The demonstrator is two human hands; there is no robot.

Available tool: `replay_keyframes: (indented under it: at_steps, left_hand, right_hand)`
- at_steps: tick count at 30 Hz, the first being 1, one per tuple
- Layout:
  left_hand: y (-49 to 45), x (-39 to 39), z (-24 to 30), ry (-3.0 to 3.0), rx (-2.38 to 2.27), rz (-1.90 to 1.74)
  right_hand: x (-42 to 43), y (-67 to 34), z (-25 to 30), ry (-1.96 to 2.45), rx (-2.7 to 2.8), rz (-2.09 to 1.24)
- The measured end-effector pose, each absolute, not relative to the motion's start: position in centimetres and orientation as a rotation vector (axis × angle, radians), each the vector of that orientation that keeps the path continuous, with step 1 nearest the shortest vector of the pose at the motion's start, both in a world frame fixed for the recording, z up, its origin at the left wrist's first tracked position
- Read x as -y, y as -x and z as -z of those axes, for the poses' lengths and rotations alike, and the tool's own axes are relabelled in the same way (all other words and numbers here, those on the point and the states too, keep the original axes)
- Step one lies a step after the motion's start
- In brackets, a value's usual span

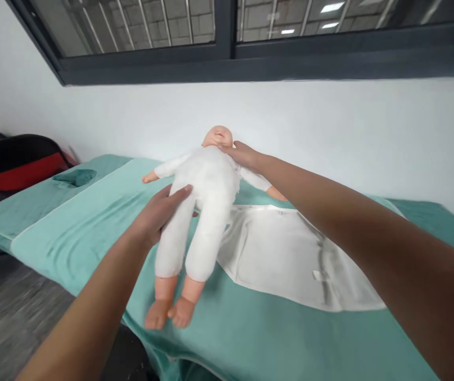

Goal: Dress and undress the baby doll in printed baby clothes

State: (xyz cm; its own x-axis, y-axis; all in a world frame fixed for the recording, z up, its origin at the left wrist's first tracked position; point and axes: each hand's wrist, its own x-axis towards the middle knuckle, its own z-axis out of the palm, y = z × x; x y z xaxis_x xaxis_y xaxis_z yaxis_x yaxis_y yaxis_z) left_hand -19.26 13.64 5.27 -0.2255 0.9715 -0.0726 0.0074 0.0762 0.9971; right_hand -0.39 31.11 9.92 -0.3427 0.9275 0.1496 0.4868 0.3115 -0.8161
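A baby doll (207,185) with a white soft body and bare plastic feet is face up above the green-covered bed. My left hand (167,209) is closed round the doll's upper leg, thumb on top and fingertips showing between the legs. At the doll's neck and shoulder, my right hand (243,153) is gripping; most of its fingers are hidden behind the doll. Beside the doll, partly under my right forearm, a white cloth (278,259) lies spread out, with a grey streak and a small pale tag on it.
A green sheet (92,248) covers the bed, which has a face hole (74,178) at its left end. Black and red chairs (20,164) stand at the left. Behind the bed rises a white wall (330,132) below a dark window frame (227,69).
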Motion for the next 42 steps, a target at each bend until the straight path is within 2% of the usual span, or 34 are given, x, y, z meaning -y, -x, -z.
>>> replay_keyframes:
  at_steps: [4,8,15,17,19,21,23,26,31,38,42]
  left_hand:
    - [11.5,-11.1,-3.3,-1.009,-1.253,-1.185]
    - [4.7,-9.6,0.0,-0.993,-1.113,-1.122]
    - [-1.6,-8.2,5.2,-0.935,-1.036,-1.167]
    - [-1.8,-8.0,5.9,-0.974,-1.086,-1.208]
    - [-1.5,-7.8,6.3,-1.032,-1.207,-1.261]
    - [-1.2,-7.8,6.5,-1.062,-1.326,-1.3]
    - [-1.0,-7.8,6.6,-1.073,-1.378,-1.324]
    - [-1.0,-7.8,6.7,-1.079,-1.384,-1.337]
    - [-1.5,-7.8,7.1,-1.093,-1.335,-1.329]
    - [1.1,-10.6,7.0,-1.253,-1.38,-1.183]
    - [3.8,-15.7,7.6,-1.687,-1.764,-1.274]
  right_hand:
    - [-27.1,-8.8,-9.2,1.413,1.933,-0.873]
    - [-23.5,-16.7,-6.2,1.587,1.891,-0.798]
    - [-21.8,-22.2,-1.4,1.697,1.924,-0.705]
    - [-22.3,-22.5,-1.6,1.749,1.99,-0.611]
    - [-22.8,-21.9,-2.5,1.766,2.157,-0.337]
    - [-23.1,-20.0,-3.3,1.654,2.343,0.014]
    - [-23.0,-16.7,-3.2,1.462,2.494,0.194]
    - [-22.7,-10.7,-1.4,1.323,2.775,0.166]
    - [-23.5,-4.8,1.8,1.33,2.895,0.05]
    - [-24.4,-7.8,0.3,1.427,2.832,-0.037]
    - [-23.7,-9.8,-0.1,1.393,2.698,-0.006]
